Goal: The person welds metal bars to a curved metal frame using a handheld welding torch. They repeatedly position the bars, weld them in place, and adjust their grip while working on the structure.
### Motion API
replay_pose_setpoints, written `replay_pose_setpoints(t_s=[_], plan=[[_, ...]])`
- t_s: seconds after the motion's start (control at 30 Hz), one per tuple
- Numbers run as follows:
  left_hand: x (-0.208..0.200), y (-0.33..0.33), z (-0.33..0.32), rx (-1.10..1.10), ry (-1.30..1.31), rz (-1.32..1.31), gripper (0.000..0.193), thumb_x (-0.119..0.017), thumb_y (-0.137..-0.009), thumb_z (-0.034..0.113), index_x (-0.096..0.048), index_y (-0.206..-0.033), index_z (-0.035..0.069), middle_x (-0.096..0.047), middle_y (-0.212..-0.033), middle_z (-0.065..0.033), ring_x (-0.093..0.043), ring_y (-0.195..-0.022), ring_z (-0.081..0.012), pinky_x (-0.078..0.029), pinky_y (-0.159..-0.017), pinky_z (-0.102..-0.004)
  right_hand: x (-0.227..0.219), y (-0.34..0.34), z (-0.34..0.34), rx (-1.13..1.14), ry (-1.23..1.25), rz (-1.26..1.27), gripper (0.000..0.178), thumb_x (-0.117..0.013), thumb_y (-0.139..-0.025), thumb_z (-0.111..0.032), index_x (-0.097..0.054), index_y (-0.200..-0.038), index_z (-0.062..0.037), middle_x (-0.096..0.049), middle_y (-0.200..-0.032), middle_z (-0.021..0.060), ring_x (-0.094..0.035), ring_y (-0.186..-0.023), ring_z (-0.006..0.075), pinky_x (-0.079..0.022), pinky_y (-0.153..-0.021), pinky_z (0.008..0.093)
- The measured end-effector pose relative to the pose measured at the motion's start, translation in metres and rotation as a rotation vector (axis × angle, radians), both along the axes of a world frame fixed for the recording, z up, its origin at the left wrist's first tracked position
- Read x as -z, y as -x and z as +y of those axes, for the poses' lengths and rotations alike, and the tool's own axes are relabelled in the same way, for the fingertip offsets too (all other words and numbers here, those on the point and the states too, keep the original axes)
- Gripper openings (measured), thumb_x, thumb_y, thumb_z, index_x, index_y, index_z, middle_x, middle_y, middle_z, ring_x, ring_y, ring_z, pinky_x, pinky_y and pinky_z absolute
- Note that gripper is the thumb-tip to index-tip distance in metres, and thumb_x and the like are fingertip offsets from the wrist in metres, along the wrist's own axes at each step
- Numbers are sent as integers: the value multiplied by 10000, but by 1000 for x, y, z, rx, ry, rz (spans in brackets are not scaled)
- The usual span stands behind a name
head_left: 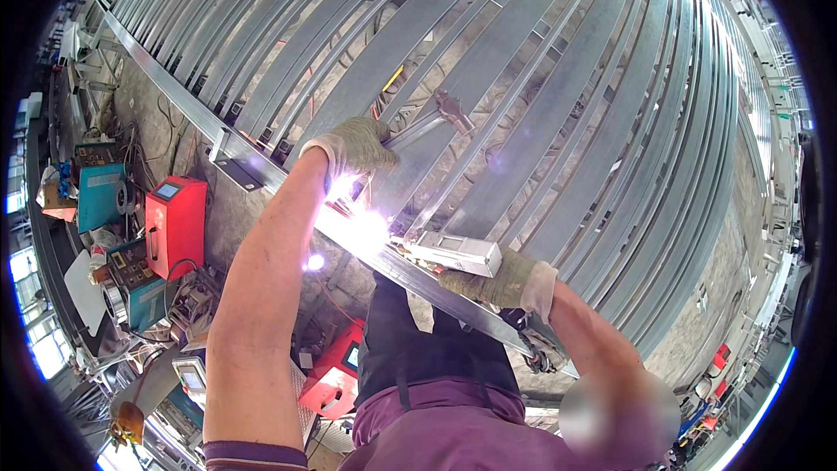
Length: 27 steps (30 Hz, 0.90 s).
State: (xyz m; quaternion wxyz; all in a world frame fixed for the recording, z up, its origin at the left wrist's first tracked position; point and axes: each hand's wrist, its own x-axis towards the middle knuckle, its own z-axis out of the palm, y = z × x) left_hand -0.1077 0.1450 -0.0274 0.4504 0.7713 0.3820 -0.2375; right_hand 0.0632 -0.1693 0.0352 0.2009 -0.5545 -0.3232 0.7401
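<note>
My left hand [356, 150], in a greenish work glove, is closed around the handle of a hammer [452, 112]. The hammer's head points away over the metal slats. In my gloved right hand [501, 283] is a welding torch [459, 253] with a boxy silver body, its tip toward the left. A blinding white glow [366, 231] burns between my two hands at the near rail, hiding the torch tip and the joint. The long grey steel slats [495, 52] run away from the steel rail [445, 298] at the frame's near edge.
A red machine [177, 225] and teal machines [101, 196] stand on the left. Another red machine [338, 373] is close by my legs. Cables lie across the floor under and beside the frame. An angled steel bracket [235, 171] juts from the rail left of my hand.
</note>
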Motion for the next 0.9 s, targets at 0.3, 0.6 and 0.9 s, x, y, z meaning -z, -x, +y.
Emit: replay_pose_setpoints(t_s=[0.3, 0.6, 0.9], plan=[[-6, -1, -2, 24, -38, -16, 447, -939, -911, 288, -812, -1238, 11, -825, -1049, -135, -765, -948, -257, -603, -873, -414, -10, -4, 1, -54, 87, -76, 528, -845, -1052, -346, -704, -1518, -142, -797, -1376, 41, -706, -1213, 126, -567, -1104, 294], [-8, -2, -1, -23, 30, 19, 444, -934, -923, 309, -811, -1222, 6, -816, -1022, -121, -757, -944, -235, -602, -877, -410, 12, -2, -12, 20, -38, -1, 528, -860, -1043, -301, -698, -1515, -129, -780, -1404, 12, -697, -1220, 96, -577, -1118, 303], [-7, -2, 1, 15, 30, 12, 443, -930, -921, 301, -808, -1227, 3, -815, -1010, -113, -749, -902, -217, -608, -828, -391, 9, -4, -17, 9, -33, -23, 572, -858, -1044, -387, -689, -1539, -156, -788, -1392, 33, -686, -1222, 103, -567, -1098, 307]])
